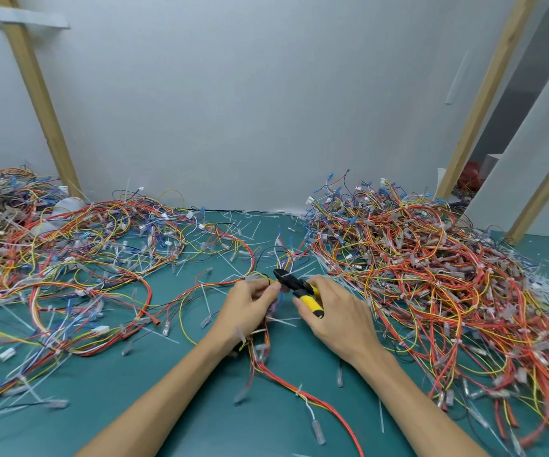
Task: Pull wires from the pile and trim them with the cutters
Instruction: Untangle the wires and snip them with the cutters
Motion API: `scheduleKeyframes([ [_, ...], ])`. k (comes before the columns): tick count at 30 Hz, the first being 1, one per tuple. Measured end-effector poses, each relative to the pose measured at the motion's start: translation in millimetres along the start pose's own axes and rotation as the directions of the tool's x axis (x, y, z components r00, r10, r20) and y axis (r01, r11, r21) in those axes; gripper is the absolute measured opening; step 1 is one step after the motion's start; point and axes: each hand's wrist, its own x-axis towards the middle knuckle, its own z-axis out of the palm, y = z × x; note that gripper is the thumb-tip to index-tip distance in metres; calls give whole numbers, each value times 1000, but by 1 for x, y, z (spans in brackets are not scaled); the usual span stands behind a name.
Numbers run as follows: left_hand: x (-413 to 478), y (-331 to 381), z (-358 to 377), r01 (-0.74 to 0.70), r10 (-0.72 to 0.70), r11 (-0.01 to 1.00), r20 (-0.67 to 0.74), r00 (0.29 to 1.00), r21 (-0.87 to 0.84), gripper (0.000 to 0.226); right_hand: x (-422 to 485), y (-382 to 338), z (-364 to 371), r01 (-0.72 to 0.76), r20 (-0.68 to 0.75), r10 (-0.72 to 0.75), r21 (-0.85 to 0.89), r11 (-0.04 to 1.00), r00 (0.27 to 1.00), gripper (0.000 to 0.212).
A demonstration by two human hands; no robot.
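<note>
- Head view: right hand (335, 311) curls round the yellow-handled cutters (297, 287), blades pointing to 10 o'clock.
- Left hand (250, 301) pinches a wire bundle (266, 367) at the blades.
- Wire piles (431, 275) lie at 9 and 3 o'clock on the green worktop (266, 433).

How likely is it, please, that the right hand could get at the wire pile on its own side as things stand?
Probably yes: the wire pile lies beside the right hand with nothing between them, but that hand grips the cutters, so picking wires out looks awkward.
</note>
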Motion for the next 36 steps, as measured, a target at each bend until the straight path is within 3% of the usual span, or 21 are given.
scheduleKeyframes([
  [8, -4, 0, -2, -179, 214, 951, -120, 970, 251, 26, 0, 6, -2, 7, 20, -8, 58, 998, 1000, 43],
  [13, -4, -4, -1, -195, 243, 925, -111, 964, 327, 40, -2, 6, -1, -13, 51, 11, 39, 999, 999, 36],
  [17, -5, -3, 0, -235, 278, 914, -89, 956, 330, 48, -3, 6, -1, -31, 99, 25, 64, 997, 995, 33],
  [22, -5, -3, 0, -246, 292, 902, -81, 953, 356, 39, -1, 3, -2, -55, 121, 51, 33, 998, 991, 30],
  [36, -5, -3, 0, -213, 260, 914, -97, 961, 346, 38, -1, 3, -3, -28, 79, 27, 16, 999, 997, 28],
])
